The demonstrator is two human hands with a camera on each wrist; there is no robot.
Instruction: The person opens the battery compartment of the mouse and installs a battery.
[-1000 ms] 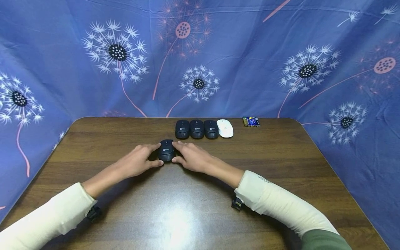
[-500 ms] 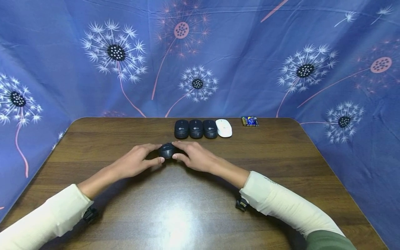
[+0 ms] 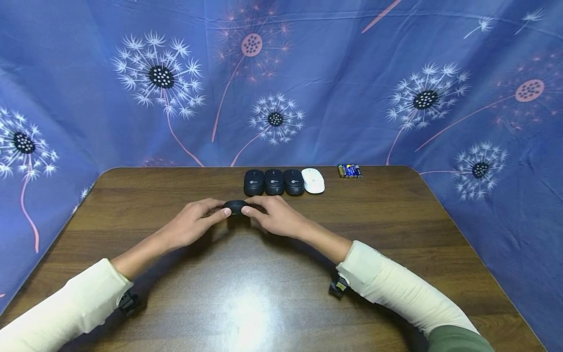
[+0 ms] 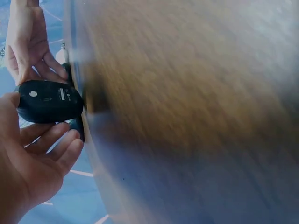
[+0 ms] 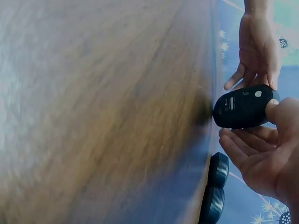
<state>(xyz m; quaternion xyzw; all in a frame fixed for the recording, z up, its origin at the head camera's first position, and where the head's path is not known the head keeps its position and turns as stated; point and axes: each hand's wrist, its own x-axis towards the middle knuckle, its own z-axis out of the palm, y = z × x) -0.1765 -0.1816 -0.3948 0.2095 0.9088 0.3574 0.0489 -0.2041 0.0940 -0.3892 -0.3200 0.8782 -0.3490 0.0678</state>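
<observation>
So, compared with a second ago, the handled black mouse [image 3: 236,207] has been tipped up, just below and left of centre in the head view. Its logoed top was seen back then; now its underside is shown in both wrist views. It's being pinched by left hand [image 3: 191,222] and right hand [image 3: 277,217], while the white mouse [image 3: 313,181] near centre hasn't been moved.
</observation>
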